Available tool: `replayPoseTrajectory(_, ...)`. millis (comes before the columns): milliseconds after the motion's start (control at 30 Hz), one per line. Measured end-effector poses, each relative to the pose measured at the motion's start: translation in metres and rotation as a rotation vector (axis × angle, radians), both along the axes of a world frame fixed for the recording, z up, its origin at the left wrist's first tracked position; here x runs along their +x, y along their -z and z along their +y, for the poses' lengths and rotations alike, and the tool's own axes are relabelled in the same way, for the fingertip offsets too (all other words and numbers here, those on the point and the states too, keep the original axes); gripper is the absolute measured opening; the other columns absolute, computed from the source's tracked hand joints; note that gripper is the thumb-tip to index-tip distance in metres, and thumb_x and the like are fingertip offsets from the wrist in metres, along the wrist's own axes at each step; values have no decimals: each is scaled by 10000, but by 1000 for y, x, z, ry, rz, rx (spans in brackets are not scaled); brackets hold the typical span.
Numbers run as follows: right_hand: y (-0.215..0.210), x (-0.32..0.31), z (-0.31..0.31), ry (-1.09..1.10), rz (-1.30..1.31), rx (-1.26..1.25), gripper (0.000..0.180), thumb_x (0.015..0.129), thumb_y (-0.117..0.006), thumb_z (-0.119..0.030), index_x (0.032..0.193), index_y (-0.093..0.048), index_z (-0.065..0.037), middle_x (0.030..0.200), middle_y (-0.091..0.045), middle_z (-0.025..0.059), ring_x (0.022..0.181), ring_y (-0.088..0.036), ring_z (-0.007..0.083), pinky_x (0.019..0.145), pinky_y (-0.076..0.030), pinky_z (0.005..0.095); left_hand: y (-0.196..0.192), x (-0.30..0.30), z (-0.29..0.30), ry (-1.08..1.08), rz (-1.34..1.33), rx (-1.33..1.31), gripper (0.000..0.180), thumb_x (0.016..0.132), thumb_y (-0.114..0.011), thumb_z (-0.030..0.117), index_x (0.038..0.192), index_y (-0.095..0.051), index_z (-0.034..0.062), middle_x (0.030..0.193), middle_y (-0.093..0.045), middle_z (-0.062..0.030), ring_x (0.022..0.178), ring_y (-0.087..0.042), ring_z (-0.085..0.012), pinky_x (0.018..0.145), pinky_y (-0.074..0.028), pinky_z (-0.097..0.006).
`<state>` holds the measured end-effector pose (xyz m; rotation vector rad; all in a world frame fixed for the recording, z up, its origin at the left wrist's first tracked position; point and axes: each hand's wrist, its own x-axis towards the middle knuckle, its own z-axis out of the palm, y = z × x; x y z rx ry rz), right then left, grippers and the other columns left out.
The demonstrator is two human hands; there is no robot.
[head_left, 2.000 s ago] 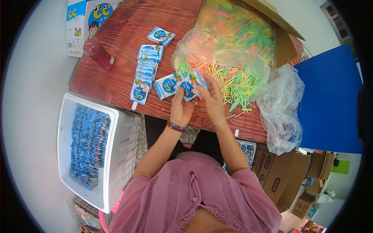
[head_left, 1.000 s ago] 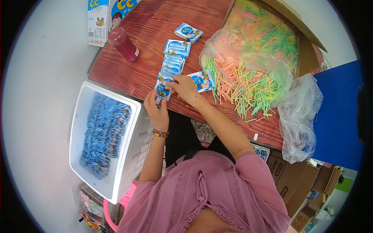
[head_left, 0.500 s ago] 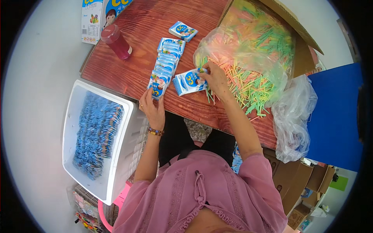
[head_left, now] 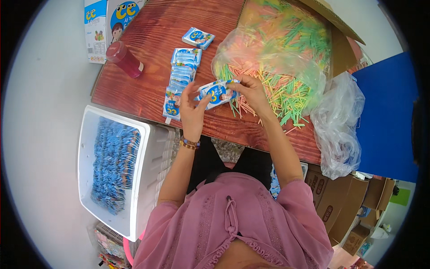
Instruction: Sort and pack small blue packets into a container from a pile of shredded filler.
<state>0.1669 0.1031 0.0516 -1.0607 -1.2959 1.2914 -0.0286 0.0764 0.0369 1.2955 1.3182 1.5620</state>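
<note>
A small blue-and-white snack packet (head_left: 216, 95) is held over the table, its right end pinched between the thumb and fingers of my right hand (head_left: 254, 93). My left hand (head_left: 193, 112) is at the packet's left end, thumb overlapping its front and fingers apart; whether it presses on the packet is hard to see. Left of my left hand lies an overlapping row of similar packets (head_left: 181, 74). Beyond the row is a separate small stack of packets (head_left: 198, 38). Loose pastel candy sticks (head_left: 291, 96) spill from a clear plastic bag (head_left: 268, 49) close to my right hand.
A white bin (head_left: 139, 179) full of blue packets stands at the left, below the wooden table (head_left: 152, 96). A pink lidded jar (head_left: 125, 59) and printed boxes (head_left: 95, 33) are at the far left. Crumpled clear plastic (head_left: 338, 125) hangs off the right edge beside a blue panel (head_left: 385, 121).
My left hand has left the row of packets and moved right to the held packet. My right hand still grips that packet. The view has shifted slightly.
</note>
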Motion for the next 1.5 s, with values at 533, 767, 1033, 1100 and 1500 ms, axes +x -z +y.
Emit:
replayPoseTrajectory(533,24,0,-68,174,140,-173,114,839,-695,-86,891,-699,15,775,-663,-12,708,-552,20,623,-429,186,13,29,-36,355,-501,-305,140,879,-654,54,993,-695,-15,918,-686,-23,783,-595,-43,704,-477,-205)
replayPoseTrajectory(767,9,11,-76,195,235,-66,119,868,-646,-78,960,-660,-4,880,-652,8,817,-587,77,714,-460,203,14,31,-38,295,-834,-433,143,898,-638,79,1000,-670,-16,990,-683,-51,845,-636,-96,745,-511,-260)
replayPoseTrajectory(1033,-7,11,-89,58,-357,392,135,811,-660,-70,936,-632,-30,1268,-522,119,1219,-451,232,997,-376,372,26,31,-42,371,-793,-481,177,947,-580,158,1042,-631,18,996,-679,-55,845,-653,-129,661,-506,-258)
replayPoseTrajectory(1100,4,18,-86,1,-367,399,134,806,-674,-107,914,-647,-31,1254,-533,105,1196,-460,250,1002,-363,373,23,28,-45,355,-813,-498,132,910,-639,135,961,-672,17,914,-685,-43,789,-645,-102,682,-504,-243)
replayPoseTrajectory(1500,-2,64,-24,463,-1471,-54,281,793,-646,-321,834,-691,-47,882,-672,133,873,-645,278,778,-453,449,49,30,-58,319,-647,-388,132,926,-597,74,961,-666,-34,919,-674,-45,800,-638,-91,704,-520,-250)
